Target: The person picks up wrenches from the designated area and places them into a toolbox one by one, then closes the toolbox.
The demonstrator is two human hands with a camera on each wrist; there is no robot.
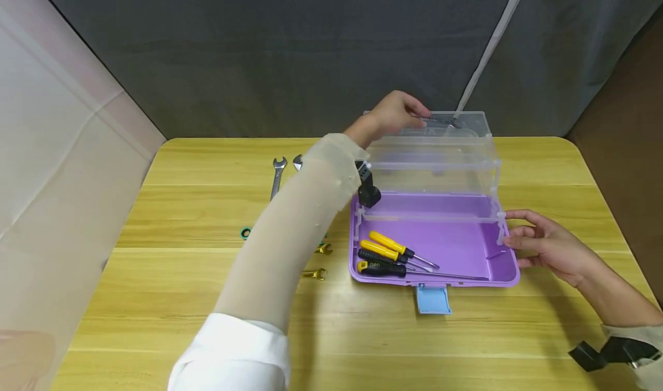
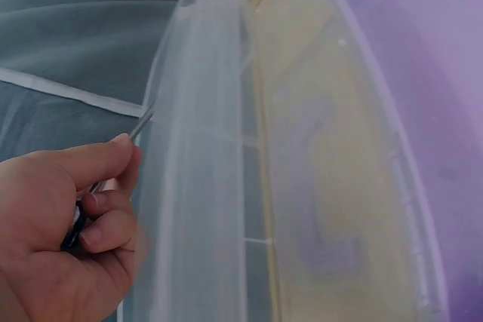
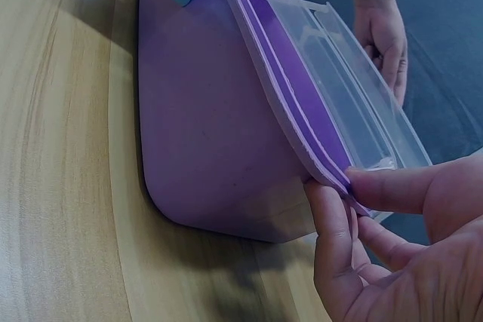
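Note:
My left hand (image 1: 396, 113) grips a slim metal wrench (image 1: 444, 121) over the raised clear trays (image 1: 430, 149) at the back of a purple toolbox (image 1: 466, 198). In the left wrist view, part of the wrench (image 2: 141, 124) sticks out past the fingertips beside the clear plastic; the palm hides the rest. My right hand (image 1: 549, 247) pinches the box's right rim between thumb and fingers, as the right wrist view shows. Inside the box, at the front left, lie yellow-handled screwdrivers (image 1: 391, 243) and black-handled screwdrivers (image 1: 382, 269).
A blue latch (image 1: 434, 300) hangs open at the box's front. Left of the box, partly behind my left arm, lie a silver wrench (image 1: 277, 177), an adjustable wrench (image 1: 297, 162), a green-ringed tool (image 1: 246, 233) and gold wrenches (image 1: 315, 274). A grey curtain (image 1: 259, 57) backs the wooden table (image 1: 155, 299).

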